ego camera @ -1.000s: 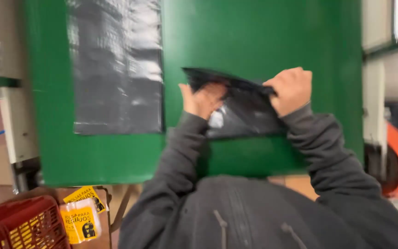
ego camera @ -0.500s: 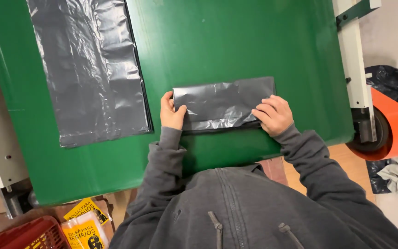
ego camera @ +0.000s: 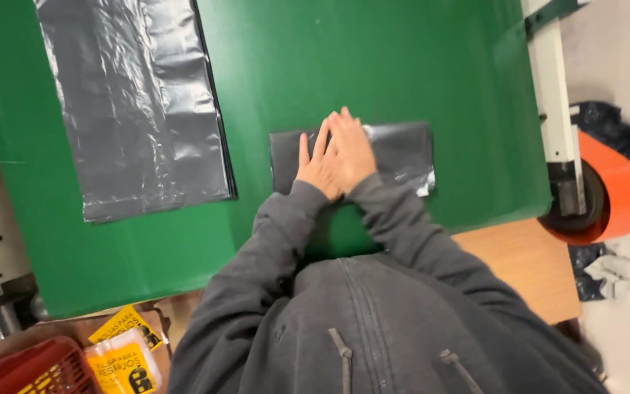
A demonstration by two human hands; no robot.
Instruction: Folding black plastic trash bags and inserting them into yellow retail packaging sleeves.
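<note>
Both hands flat, fingers spread — left hand (ego camera: 318,165) and right hand (ego camera: 351,149) side by side, pressing the folded black plastic bag (ego camera: 395,152) on the green table (ego camera: 373,66). Risk: slick film slides or springs open once pressure lifts — fold loses alignment.

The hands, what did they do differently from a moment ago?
The left hand and right hand let go of the ends of the folded bag and slid together to its middle, now pressing flat side by side. A second ago they held the bag up; it now lies on the green table. The flat bags stayed put on the left.
</note>
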